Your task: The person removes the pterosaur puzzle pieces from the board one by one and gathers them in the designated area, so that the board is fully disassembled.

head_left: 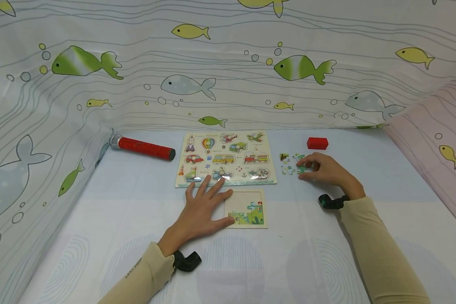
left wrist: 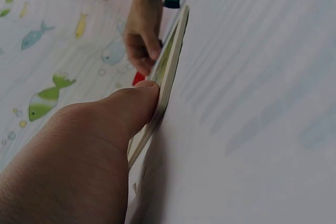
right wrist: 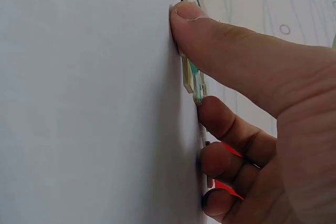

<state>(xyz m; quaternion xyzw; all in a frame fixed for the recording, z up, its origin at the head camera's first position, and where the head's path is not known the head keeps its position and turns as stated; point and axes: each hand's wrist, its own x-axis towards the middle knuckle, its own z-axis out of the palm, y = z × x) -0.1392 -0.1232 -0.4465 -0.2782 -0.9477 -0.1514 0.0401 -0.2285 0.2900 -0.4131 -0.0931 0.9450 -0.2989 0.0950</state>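
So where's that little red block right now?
In the head view, the red block lies on the table's far right, just beyond the loose puzzle pieces under the right hand, right of the vehicle board.

The head view looks forward and down over the whole table [head_left: 137, 219] from a distance. Each wrist view sits at surface level, very close to its hand; the left wrist view faces across toward the right hand [left wrist: 140, 24], which the head view shares.

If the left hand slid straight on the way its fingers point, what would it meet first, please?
The left hand points away over the table; its fingertips seem already at the near edge of the vehicle puzzle board, though contact is unclear.
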